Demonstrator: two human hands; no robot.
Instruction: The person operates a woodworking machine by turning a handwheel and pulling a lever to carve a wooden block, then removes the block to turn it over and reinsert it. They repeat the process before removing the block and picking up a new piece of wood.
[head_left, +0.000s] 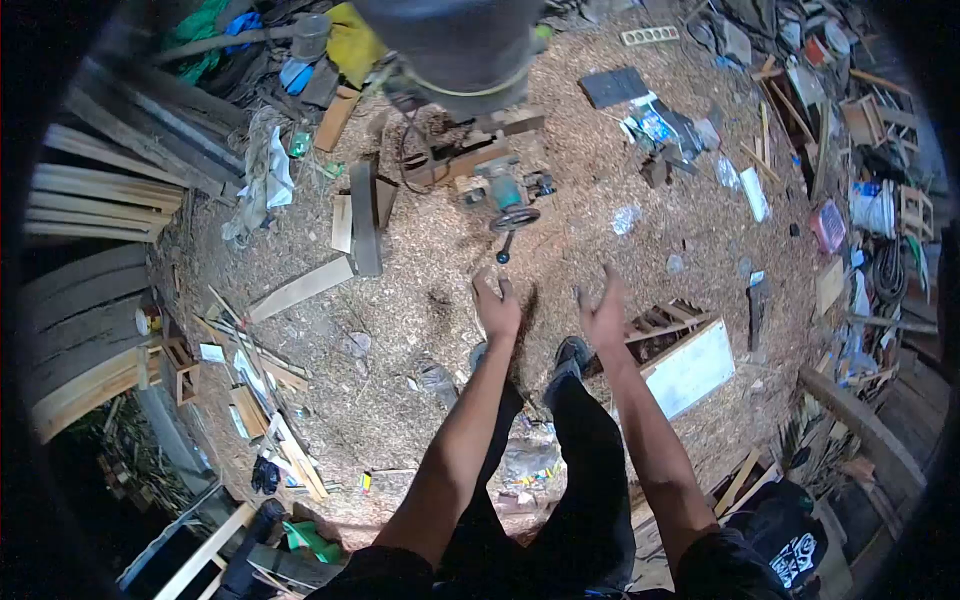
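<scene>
My left hand [497, 308] is held out over the chip-covered ground, empty, with thumb and fingers apart. Just beyond its fingertips is a black ball knob [503, 257] on the crank of a dark handwheel [514, 219]. The wheel belongs to a machine with a green body [506, 190], which stands on the ground in front of me. To the right, my right hand [602, 312] is also stretched forward with spread fingers and nothing in it. A slatted wooden crate with a white side panel [690, 370] lies below and right of that hand.
A large dark cylinder [455, 45] stands behind the machine. Left of it, a dark beam [365, 218] and a pale plank [300, 288] lie on the ground. Stacked boards [100, 190] line the left edge. A dark flat panel [613, 87] lies at the upper right.
</scene>
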